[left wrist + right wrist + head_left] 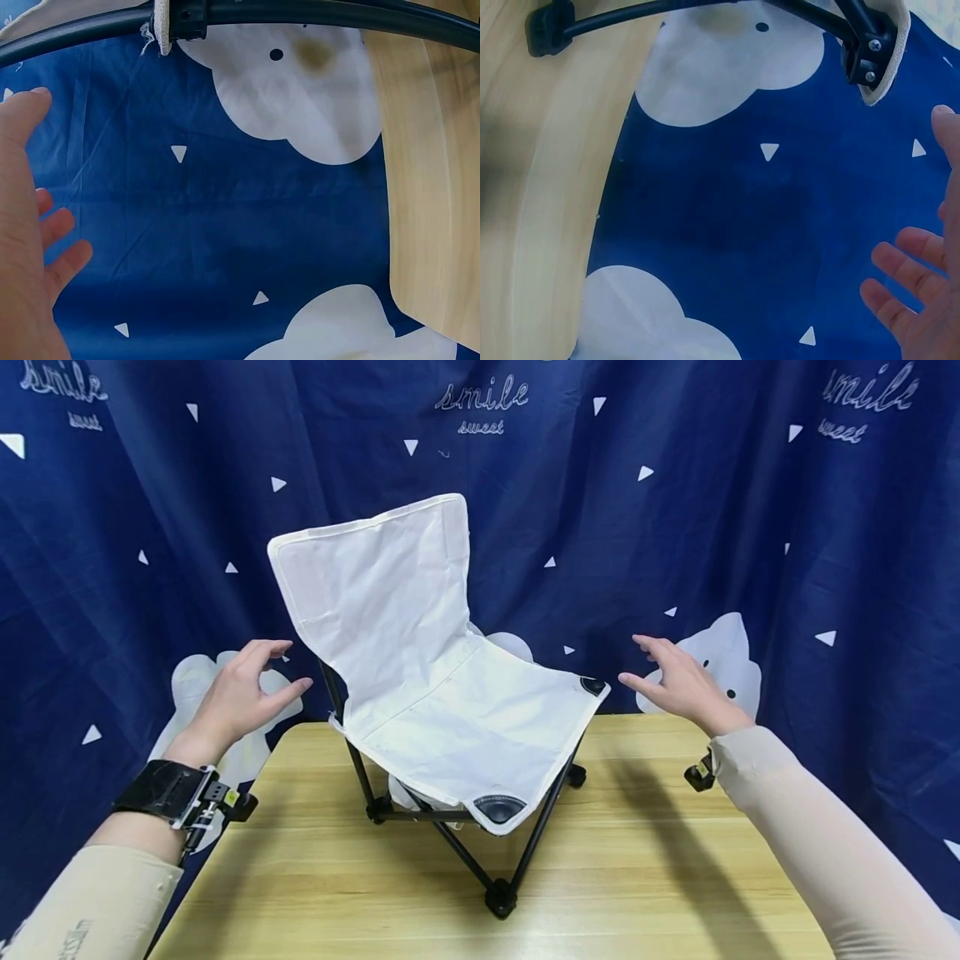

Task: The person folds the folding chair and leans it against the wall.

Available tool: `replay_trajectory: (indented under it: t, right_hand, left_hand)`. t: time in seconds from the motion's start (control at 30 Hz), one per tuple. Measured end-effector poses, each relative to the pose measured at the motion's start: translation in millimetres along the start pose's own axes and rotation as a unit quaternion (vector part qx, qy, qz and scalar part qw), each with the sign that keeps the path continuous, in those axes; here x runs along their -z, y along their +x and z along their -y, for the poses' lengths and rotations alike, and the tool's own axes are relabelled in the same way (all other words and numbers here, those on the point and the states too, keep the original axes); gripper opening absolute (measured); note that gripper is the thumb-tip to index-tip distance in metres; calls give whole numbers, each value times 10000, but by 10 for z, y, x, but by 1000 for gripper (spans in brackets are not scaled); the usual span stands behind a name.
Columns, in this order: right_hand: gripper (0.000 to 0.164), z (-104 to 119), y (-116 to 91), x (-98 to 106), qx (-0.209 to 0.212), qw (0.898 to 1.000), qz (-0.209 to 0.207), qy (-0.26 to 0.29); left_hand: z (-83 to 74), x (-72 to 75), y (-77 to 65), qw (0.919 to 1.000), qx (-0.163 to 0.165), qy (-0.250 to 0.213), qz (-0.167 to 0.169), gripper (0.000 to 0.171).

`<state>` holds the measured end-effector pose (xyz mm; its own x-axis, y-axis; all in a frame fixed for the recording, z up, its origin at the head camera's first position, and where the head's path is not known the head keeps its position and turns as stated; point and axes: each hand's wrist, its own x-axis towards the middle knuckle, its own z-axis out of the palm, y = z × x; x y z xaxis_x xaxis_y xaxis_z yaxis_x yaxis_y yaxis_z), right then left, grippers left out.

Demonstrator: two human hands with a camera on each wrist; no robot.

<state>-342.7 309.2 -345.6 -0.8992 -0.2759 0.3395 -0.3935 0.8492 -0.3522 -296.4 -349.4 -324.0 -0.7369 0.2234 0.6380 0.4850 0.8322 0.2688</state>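
Observation:
A folding chair (465,693) with white fabric and a black tube frame stands unfolded on the wooden table, its backrest to the left and its seat sloping to the right. Just left of the backrest my left hand (243,689) hovers with fingers spread, holding nothing. My right hand (686,685) is held in the air to the right of the seat's black corner patch (594,686), apart from it, fingers loosely extended. In the left wrist view a black tube (300,13) crosses the top. The right wrist view shows a screwed black corner joint (871,56) near my thumb.
The wooden table (645,860) carries the chair, whose black feet (501,897) rest on it. Behind hangs a dark blue curtain (555,502) with white triangles, lettering and cartoon shapes. A camera on a strap (161,789) sits on the left wrist, another camera (701,772) on the right.

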Motion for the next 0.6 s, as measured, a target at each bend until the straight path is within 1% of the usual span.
replay_trajectory:
  t: [0.27, 0.5, 0.6]
  right_hand:
    - [79, 5, 3, -34, 193, 9997, -123, -88]
    - [78, 33, -18, -57, 181, 9997, -111, -91]
    - [76, 48, -26, -65, 226, 9996, -170, -59]
  left_hand:
    - [-31, 19, -8, 9997, -98, 51, -197, 62]
    - [-46, 16, -8, 9975, -565, 99, -420, 62]
    - [-60, 19, -8, 9968, -616, 20, -503, 61]
